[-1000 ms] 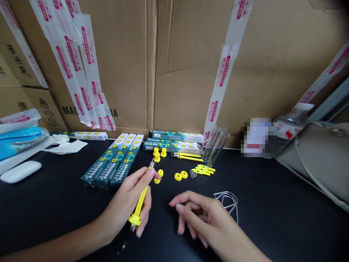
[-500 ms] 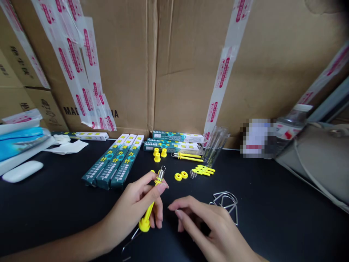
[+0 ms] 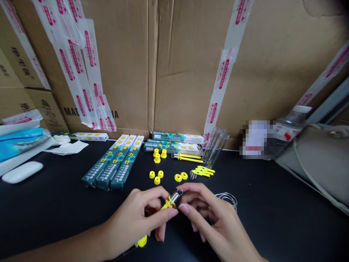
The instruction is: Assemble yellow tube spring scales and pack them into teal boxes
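My left hand is closed around the yellow inner rod of a spring scale, which lies tilted across my fingers. Its silvery metal cap and wire ring point up and right; a yellow round end shows below my palm, and the middle is hidden. At the ring, my right hand has its index finger and thumb curled in, fingertips touching it. Beyond my hands lie small yellow collars, two yellow rings and several yellow rods with springs.
Green-and-white boxes lie left of centre, with more boxes against the cardboard wall. Clear plastic tubes stand right of them. Bent wire hooks lie behind my right hand. A bottle and a grey bag sit right.
My left hand has tilted the spring scale's rod to the right and lowered its ring end. My right hand has come up to the ring. The small yellow collars behind are now uncovered.
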`<state>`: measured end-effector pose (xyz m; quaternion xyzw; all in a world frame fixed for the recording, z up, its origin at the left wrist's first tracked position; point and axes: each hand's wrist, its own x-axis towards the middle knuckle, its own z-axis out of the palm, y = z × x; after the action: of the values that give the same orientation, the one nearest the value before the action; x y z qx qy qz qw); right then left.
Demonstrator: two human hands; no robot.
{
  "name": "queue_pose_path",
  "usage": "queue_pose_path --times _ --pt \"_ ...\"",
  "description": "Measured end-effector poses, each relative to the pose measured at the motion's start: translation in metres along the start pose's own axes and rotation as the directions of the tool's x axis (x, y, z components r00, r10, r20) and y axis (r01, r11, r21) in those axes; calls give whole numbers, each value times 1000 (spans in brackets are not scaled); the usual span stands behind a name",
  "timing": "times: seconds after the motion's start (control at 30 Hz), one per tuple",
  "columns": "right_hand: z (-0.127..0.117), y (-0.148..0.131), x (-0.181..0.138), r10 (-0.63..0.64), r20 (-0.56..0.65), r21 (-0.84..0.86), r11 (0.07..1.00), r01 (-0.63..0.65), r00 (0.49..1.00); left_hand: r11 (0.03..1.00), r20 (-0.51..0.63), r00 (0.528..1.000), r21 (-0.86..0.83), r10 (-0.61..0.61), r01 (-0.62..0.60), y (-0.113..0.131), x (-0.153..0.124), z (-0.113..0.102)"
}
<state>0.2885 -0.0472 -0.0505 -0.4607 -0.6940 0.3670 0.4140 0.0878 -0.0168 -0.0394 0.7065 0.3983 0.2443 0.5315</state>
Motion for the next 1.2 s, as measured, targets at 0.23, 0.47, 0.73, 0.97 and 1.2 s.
queue_pose_path --times 0.23,0.47,0.73,0.97,1.2 --pt "-5 -1 0 -309 37 -198 930 310 950 991 111 987 -56 -117 124 0 -2 -1" --pt "-14 10 2 -364 97 -361 855 373 926 995 82 992 41 -97 94 3 -5 -3" --pt "-49 26 19 -322 13 -843 506 183 947 993 -24 995 -72 -94 92 -7 3 -2" --pt "-66 40 32 -231 1 -920 382 92 973 998 -59 997 -55 -45 42 -5 2 -3" --pt "-62 42 33 -240 -13 -901 423 93 971 1000 -125 992 26 18 -15 -3 -3 -2"
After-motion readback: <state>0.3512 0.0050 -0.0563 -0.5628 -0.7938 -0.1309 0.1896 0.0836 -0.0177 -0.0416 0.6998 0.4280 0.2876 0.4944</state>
